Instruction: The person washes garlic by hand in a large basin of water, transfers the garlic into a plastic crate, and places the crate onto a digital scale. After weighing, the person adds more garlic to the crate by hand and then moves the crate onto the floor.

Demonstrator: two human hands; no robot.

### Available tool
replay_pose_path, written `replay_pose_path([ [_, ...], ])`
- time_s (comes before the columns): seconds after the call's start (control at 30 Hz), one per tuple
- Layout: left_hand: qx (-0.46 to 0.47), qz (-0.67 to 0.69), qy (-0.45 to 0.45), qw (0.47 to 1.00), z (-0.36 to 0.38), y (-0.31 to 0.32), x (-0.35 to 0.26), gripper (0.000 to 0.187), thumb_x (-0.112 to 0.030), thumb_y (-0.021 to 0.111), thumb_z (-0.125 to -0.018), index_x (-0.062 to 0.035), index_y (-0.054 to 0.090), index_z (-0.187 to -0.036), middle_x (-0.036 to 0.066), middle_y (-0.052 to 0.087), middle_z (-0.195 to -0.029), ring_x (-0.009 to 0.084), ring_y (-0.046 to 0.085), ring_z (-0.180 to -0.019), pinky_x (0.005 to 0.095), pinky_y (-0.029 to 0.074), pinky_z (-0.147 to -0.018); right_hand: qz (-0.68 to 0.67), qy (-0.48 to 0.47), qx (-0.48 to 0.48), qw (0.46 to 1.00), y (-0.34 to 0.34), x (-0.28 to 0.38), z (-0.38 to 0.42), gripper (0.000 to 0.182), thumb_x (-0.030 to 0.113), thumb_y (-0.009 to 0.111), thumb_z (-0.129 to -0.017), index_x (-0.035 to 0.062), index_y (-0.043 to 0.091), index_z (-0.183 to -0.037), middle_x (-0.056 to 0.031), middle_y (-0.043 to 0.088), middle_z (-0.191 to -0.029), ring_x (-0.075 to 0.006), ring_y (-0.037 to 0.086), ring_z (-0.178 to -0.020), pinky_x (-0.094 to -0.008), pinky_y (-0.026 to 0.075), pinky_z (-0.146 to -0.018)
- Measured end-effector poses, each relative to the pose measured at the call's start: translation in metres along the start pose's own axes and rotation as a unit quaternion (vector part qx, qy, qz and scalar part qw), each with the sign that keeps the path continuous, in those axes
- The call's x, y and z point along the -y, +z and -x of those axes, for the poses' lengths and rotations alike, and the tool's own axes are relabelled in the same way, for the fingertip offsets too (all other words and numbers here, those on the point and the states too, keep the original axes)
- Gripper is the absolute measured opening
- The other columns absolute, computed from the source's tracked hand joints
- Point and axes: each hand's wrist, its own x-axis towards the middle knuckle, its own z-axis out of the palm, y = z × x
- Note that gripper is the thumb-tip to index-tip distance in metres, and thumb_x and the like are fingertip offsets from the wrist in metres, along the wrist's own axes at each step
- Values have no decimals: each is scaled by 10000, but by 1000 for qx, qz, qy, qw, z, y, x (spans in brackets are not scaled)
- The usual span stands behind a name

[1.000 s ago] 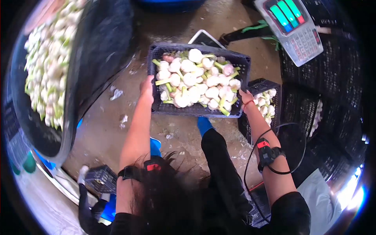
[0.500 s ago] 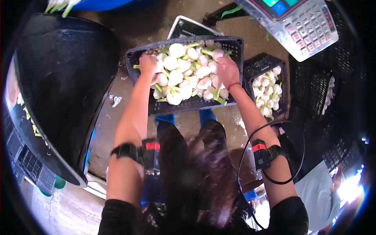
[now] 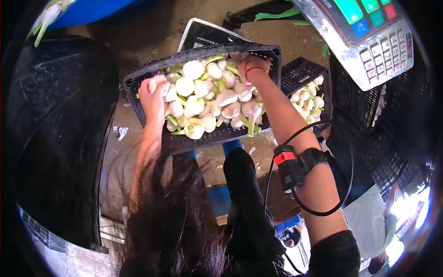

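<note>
A black plastic crate (image 3: 182, 147) full of white garlic bulbs (image 3: 227, 98) with short green stems stands in front of me. My left hand (image 3: 153, 98) is at the crate's left end, its fingers curled around a garlic bulb (image 3: 160, 83). Deep in the far right corner lies my right hand (image 3: 253, 67), palm down over the bulbs. Its fingertips are hidden, so whether they grip anything does not show.
A scale's keypad unit (image 3: 385, 57) is at upper right. Behind the crate shows a white-edged dark plate (image 3: 203, 32). A smaller garlic crate (image 3: 302, 69) stands to the right. A large black tub (image 3: 60, 138) fills the left side. Stacked crates and a person in light clothing (image 3: 369, 221) are farther right.
My right hand has moved from atop the bulbs to the crate's far right corner. My left hand stays at the left end, now around a bulb. The view has shifted.
</note>
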Motion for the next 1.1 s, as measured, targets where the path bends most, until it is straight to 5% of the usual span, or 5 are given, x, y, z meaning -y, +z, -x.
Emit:
replay_pose_path([
  [0.27, 134, 129, -155, 970, 62, -8, -49, 161, -167, 557, -809, -36, 554, -903, 40, 549, -845, 116, 521, -739, 217, 414, -674, -309, -36, 25, 950, 47, 14, -71, 751, 583, 435, -784, 160, 258, -1378, -86, 226, -1438, -254, 262, -1306, -434, 285, -1016],
  [0.4, 162, -477, 332, 797, 37, 38, -53, 336, -118, 588, -720, -93, 569, -1055, 180, 498, -1052, 251, 541, -901, 320, 433, -802, -264, -34, 14, 964, 27, 8, -64, 770, 609, 434, -772, 169, 256, -1379, -69, 233, -1437, -258, 265, -1304, -449, 294, -1009],
  [0.8, 73, -144, 9, 987, 27, -5, -21, 207, -96, 636, -670, -73, 662, -875, 131, 498, -1001, 207, 530, -964, 295, 445, -810, -299, -48, -83, 949, 70, -4, -84, 564, 454, 631, -695, 53, 590, -1090, -144, 603, -1084, -272, 567, -1014, -315, 431, -866],
  [0.97, 474, -6, -60, 879, 55, -23, -78, 121, -14, 572, -745, 9, 612, -857, 113, 532, -991, 146, 497, -987, 302, 422, -812, -412, -143, -72, 897, 42, -15, -37, 460, 344, 667, -680, 13, 600, -993, -140, 636, -966, -263, 604, -841, -332, 461, -751],
  [1.1, 154, 46, -171, 972, 32, -30, -63, 285, -58, 588, -777, -36, 556, -1060, 154, 511, -1135, 163, 497, -1020, 277, 400, -868, -444, -44, -256, 858, 19, -6, 67, 490, 387, 667, -695, 46, 564, -1030, -134, 583, -1068, -265, 568, -944, -368, 443, -805],
])
